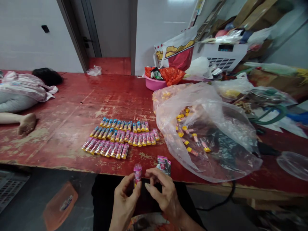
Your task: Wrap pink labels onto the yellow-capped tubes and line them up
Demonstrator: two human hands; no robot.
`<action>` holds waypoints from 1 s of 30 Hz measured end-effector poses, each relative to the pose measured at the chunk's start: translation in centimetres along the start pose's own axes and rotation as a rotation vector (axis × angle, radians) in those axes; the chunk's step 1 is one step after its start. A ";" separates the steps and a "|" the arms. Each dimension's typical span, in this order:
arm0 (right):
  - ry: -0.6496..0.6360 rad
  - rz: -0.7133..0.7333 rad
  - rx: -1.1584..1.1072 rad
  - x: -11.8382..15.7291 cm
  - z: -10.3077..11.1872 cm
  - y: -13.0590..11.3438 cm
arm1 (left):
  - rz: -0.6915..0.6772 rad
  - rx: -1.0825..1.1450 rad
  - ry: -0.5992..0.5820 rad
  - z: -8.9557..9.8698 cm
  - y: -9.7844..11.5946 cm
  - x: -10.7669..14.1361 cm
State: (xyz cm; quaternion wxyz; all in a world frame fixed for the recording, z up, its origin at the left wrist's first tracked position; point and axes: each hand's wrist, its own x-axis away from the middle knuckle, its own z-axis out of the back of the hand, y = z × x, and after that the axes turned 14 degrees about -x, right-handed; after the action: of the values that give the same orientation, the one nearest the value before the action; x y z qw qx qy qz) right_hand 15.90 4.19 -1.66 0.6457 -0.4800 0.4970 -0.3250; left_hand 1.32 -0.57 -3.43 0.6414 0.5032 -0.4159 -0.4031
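Observation:
My left hand (127,195) pinches a small pink-capped tube (137,173) upright between thumb and fingers, just past the near edge of the red table (115,89). My right hand (162,189) is beside it with thumb and fingers apart, touching nothing that I can see. Behind my right hand lie small pink and dark packets (164,164). Farther back, three slanting rows of similar tubes (106,147) lie side by side, some with blue ends and some with pink. To their right, a large clear plastic bag (216,122) lies open with loose yellow-ended tubes inside.
A person (21,89) lies on the table at the far left, one bare foot toward the rows. A pink basin (155,84), a printed bag (178,48) and a white crate-like box (223,54) stand at the back. A clear round lid (293,165) is at right.

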 end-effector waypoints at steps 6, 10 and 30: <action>0.077 -0.483 -0.381 -1.2 -1.7 0.7 | -0.238 -0.364 0.051 0.4 -1.5 -0.4; 0.154 -0.513 -0.366 -3.6 -2.4 2.0 | -0.190 -0.319 0.116 0.8 -1.2 -0.8; 0.233 -0.359 0.183 -10.5 -6.9 7.4 | 0.100 -0.278 0.094 1.6 -2.3 -1.7</action>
State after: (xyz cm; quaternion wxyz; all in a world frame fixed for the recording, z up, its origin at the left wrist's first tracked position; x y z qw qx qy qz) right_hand 5.80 13.95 -5.50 0.5567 -0.4596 0.4433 -0.5313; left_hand -0.99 0.10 -5.61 0.7430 0.4066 -0.3503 -0.4000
